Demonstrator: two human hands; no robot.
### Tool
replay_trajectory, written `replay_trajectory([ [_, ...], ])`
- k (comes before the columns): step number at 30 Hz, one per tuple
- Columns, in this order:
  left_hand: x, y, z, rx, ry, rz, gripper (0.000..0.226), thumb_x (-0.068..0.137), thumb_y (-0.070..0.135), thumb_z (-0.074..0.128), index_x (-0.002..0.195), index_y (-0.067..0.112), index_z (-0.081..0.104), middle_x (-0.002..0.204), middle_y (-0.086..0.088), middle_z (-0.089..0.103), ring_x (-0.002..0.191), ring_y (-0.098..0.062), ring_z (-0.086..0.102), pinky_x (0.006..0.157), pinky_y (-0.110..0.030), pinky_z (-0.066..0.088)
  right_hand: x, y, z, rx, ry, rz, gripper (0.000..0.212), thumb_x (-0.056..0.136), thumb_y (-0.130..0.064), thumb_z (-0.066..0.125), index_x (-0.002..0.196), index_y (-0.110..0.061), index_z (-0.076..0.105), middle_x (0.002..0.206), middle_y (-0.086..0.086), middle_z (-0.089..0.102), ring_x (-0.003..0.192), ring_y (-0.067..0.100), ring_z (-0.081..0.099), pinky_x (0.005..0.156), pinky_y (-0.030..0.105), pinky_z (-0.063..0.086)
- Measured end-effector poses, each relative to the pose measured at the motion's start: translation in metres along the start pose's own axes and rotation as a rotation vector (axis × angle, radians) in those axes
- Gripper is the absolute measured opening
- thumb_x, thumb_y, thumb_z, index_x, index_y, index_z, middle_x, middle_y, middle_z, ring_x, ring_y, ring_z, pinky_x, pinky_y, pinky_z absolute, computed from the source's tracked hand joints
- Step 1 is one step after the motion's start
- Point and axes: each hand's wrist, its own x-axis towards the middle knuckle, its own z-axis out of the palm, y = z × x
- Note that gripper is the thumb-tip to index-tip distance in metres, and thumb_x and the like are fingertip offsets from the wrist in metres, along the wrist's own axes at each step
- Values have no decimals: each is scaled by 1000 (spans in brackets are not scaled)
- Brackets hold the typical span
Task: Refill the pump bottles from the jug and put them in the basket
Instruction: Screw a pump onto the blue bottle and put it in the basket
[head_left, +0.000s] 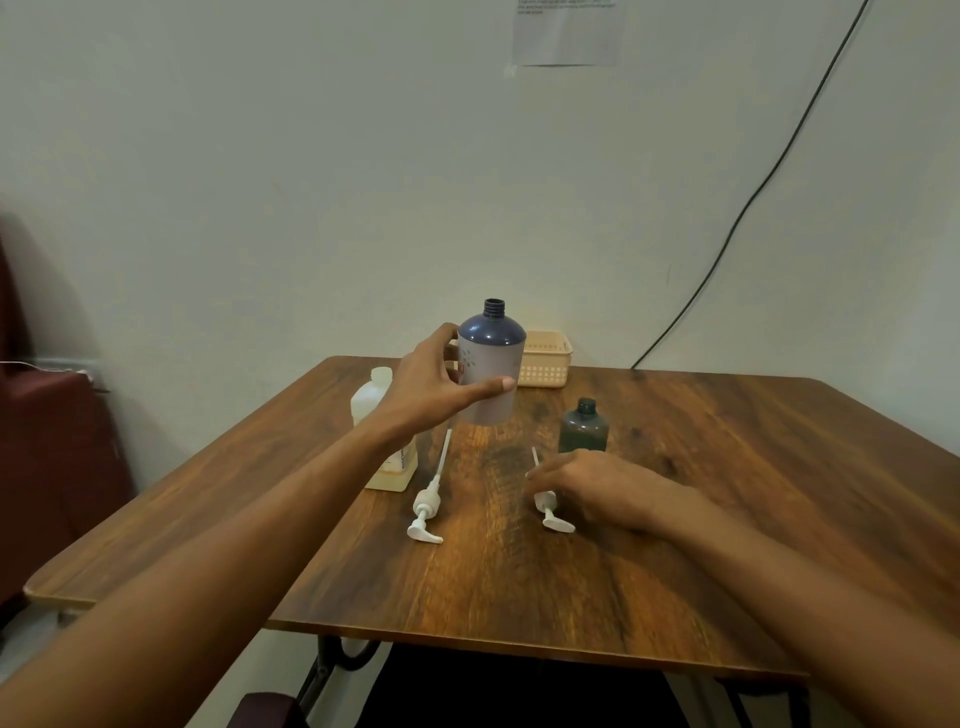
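Head view: left hand grip holds the uncapped blue-shouldered grey plastic bottle aloft; right hand, loosely open, rests beside a white pump head. Behind the grip sits the beige basket, bottle-free; refilling from the translucent jug seemingly remains.

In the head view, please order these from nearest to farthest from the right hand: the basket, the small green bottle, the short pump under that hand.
From the right hand:
1. Short pump, partly under its fingers.
2. Small green bottle, just behind it.
3. Basket, at the table's far edge.
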Motion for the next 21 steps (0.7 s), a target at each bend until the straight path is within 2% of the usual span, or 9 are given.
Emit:
replay_trajectory([
  [3, -1, -2, 0, 0, -5, 1, 86, 69, 60, 85, 139, 28, 48, 134, 1, 61, 114, -17, 60, 83, -28, 55, 3, -3, 3, -33, -48, -41, 50, 96, -7, 69, 143, -24, 64, 149, -2, 63, 140, 14, 56, 116, 39, 47],
  [6, -1, -3, -2, -7, -5, -1, 87, 68, 60, 85, 140, 29, 48, 135, 1, 61, 115, -17, 60, 86, -30, 56, 5, 1, 10, -65, -24, -51, 49, 97, -10, 69, 142, -28, 64, 142, -3, 68, 132, 15, 62, 109, 40, 53],
  [9, -1, -4, -3, -11, -5, -3, 86, 68, 59, 86, 139, 29, 48, 133, 2, 61, 114, -16, 61, 84, -28, 56, 2, -2, 3, -20, 38, -54, 37, 100, -15, 66, 135, -27, 67, 131, -4, 72, 120, 14, 68, 100, 34, 55],
  [12, -1, -5, -4, -12, -7, -6, 86, 68, 58, 86, 140, 28, 48, 132, 1, 62, 114, -17, 62, 86, -31, 58, -6, -7, -28, 148, 243, -15, 30, 99, -16, 70, 128, -22, 73, 117, -4, 76, 105, 9, 71, 93, 27, 57],
  [15, -1, -4, -5, 4, -2, -3, 87, 69, 57, 86, 141, 26, 48, 134, 1, 61, 115, -17, 62, 86, -30, 57, -19, -9, -76, 411, 494, 66, 35, 93, -16, 80, 127, -22, 75, 117, -9, 77, 104, 1, 72, 95, 24, 60],
  [17, -1, -4, -5, 10, -4, 2, 88, 71, 56, 86, 143, 25, 47, 136, 1, 60, 115, -16, 61, 84, -26, 55, -28, -8, -111, 531, 597, 78, 39, 91, -17, 83, 129, -20, 75, 119, -8, 77, 106, 2, 74, 97, 25, 60],
  [21, -2, -4, -4, 7, -18, 11, 88, 71, 57, 85, 143, 25, 47, 137, 0, 60, 117, -18, 61, 86, -28, 54, -41, -7, -172, 755, 810, 42, 41, 90, -14, 83, 129, -8, 72, 117, 3, 80, 108, 16, 78, 97, 37, 62],
])
